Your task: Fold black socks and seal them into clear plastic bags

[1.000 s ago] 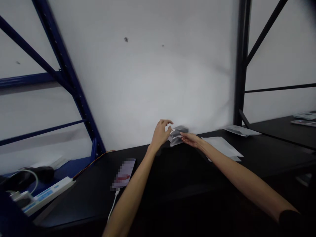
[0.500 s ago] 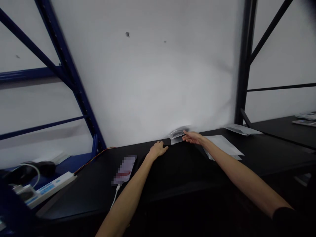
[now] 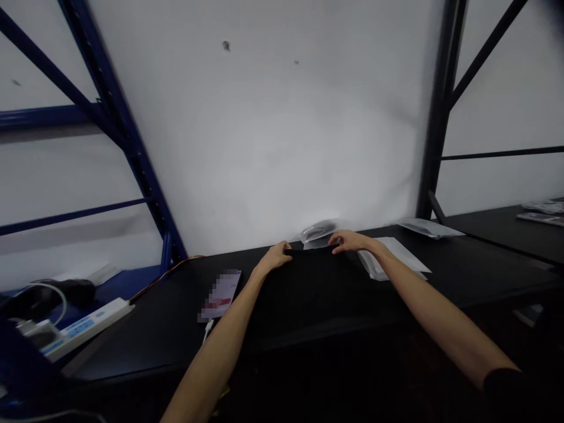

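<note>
The left hand (image 3: 275, 257) is partly curled, thumb and fingers bent round the left end of a dark edge; the right hand (image 3: 350, 239) is curled likewise at its right end. Whether either truly pinches it, I cannot tell, black lying against black. That edge seems to belong to a black cloth-like piece (image 3: 312, 282), lying between the forearms and toward the person; its far edge runs roughly left to right, parallel with the wall (image 3: 264, 129), and neither hand is clearly nearer to it. Just beyond the edge, between the hands and by the wall, sits a clear plastic bag (image 3: 319, 230), closer to the right hand. White flat packets (image 3: 399, 254) lie beside and partly behind the right forearm, so room is tighter there; the phone (image 3: 224, 294) lies left of the left forearm. Near the wall, the black table (image 3: 467, 264) leaves only a narrow strip beyond the fingers.
</note>
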A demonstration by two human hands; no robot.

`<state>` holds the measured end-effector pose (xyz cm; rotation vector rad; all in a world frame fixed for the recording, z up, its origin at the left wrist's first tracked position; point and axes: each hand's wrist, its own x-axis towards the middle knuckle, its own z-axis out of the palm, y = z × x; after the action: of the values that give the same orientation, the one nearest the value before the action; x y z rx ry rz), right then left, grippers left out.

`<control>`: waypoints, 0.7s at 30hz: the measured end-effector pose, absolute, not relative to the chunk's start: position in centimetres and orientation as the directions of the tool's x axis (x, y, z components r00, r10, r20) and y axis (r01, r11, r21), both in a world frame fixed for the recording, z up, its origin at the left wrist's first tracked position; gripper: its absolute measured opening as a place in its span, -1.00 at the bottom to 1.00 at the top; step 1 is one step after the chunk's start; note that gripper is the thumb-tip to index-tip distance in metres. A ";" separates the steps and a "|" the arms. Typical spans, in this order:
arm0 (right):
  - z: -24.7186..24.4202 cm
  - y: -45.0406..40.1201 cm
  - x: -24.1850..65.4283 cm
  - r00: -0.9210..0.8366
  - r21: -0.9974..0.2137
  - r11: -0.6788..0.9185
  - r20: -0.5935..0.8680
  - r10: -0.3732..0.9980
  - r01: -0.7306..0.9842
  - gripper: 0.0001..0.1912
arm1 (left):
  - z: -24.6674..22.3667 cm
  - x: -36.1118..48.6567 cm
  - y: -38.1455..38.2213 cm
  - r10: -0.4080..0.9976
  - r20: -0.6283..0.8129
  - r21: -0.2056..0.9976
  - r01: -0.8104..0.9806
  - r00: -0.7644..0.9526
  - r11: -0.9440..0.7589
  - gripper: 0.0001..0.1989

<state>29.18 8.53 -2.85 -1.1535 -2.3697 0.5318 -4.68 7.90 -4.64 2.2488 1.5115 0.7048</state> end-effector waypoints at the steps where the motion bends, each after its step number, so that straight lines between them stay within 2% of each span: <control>1: -3.1 8.8 29.1 -0.559 -0.475 0.586 0.215 0.801 0.657 -0.64 | -4.6 -4.7 8.0 0.922 0.216 0.544 0.744 0.323 -0.388 -0.66; 4: -3.4 9.3 29.0 -0.591 -0.381 0.617 0.198 0.782 0.688 -0.60 | -4.4 -4.6 8.0 0.897 0.238 0.582 0.685 0.372 -0.438 -0.71; 7: -3.5 9.6 29.0 -0.624 -0.349 0.641 0.177 0.761 0.684 -0.65 | -4.1 -4.5 7.9 0.879 0.227 0.614 0.638 0.420 -0.464 -0.75; 11: -3.2 9.4 29.1 -0.617 -0.335 0.642 0.194 0.763 0.689 -0.76 | -3.5 -4.3 7.2 0.876 0.179 0.629 0.632 0.448 -0.452 -0.79; 15: -2.4 8.3 29.1 -0.616 -0.325 0.637 0.179 0.767 0.699 -0.77 | -2.7 -4.1 6.6 0.877 0.167 0.642 0.625 0.450 -0.443 -0.82; 21: -1.4 7.7 29.4 -0.633 -0.391 0.634 0.152 0.759 0.667 -0.83 | -2.0 -4.0 6.0 0.901 0.172 0.624 0.664 0.398 -0.412 -0.81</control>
<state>29.36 7.67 -1.44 -1.1477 -2.5553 0.4321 -3.98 6.01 -2.01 2.1994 1.3379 0.6875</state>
